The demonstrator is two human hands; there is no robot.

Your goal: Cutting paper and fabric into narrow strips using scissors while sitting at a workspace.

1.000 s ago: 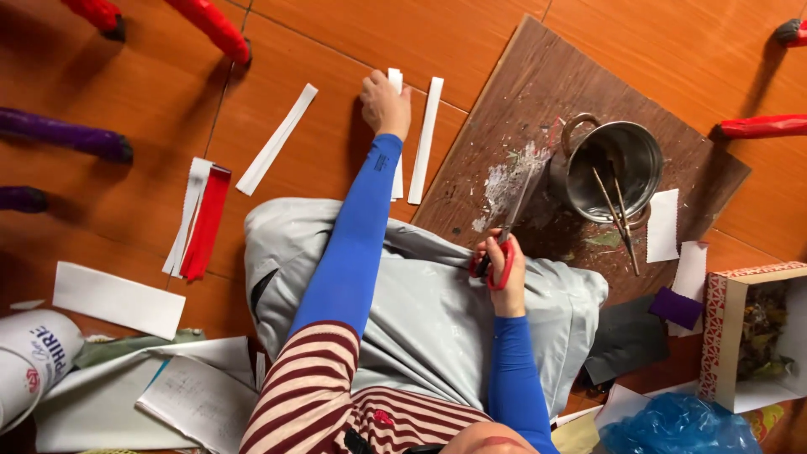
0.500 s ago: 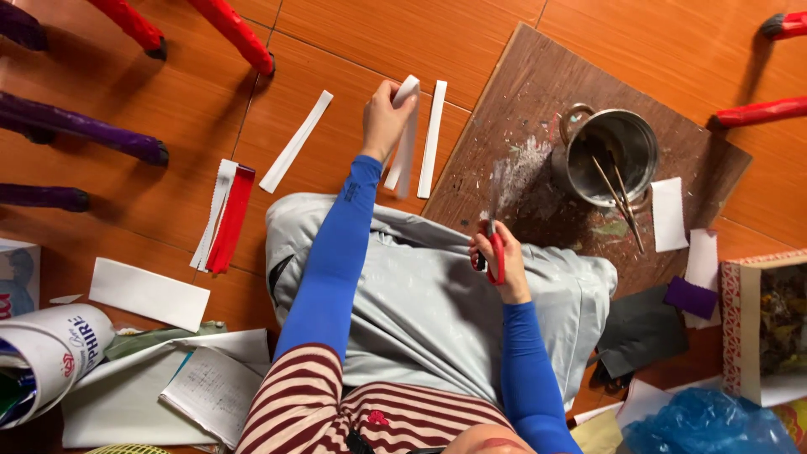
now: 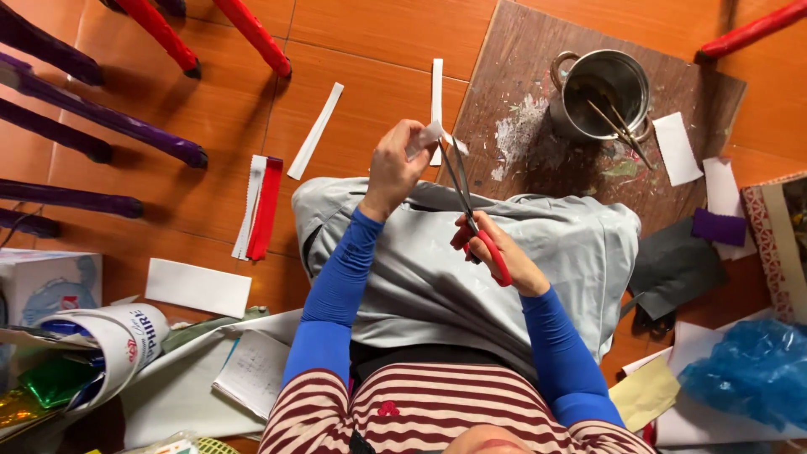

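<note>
The fingers of the left hand are pinching a small white paper strip, holding it raised above the lap. The right hand is grasping red-handled scissors, fingers threaded through the loops, and the blades are pointing up toward the strip with their tips meeting its edge. Whether the blades are parted or closed cannot be told.

Both arms are wearing blue sleeves, and a grey cloth is lying across the lap beneath the hands. Just beyond the strip, another long white strip is lying on the orange tiled floor, with a further strip angled to its left. A stack of white and red strips is sitting farther left, near purple and red chair legs.

A worn wooden board is lying ahead on the right, carrying a metal pot with thin sticks in it. White and purple paper pieces are lying beside the board. A blue plastic bag is resting at lower right.
</note>
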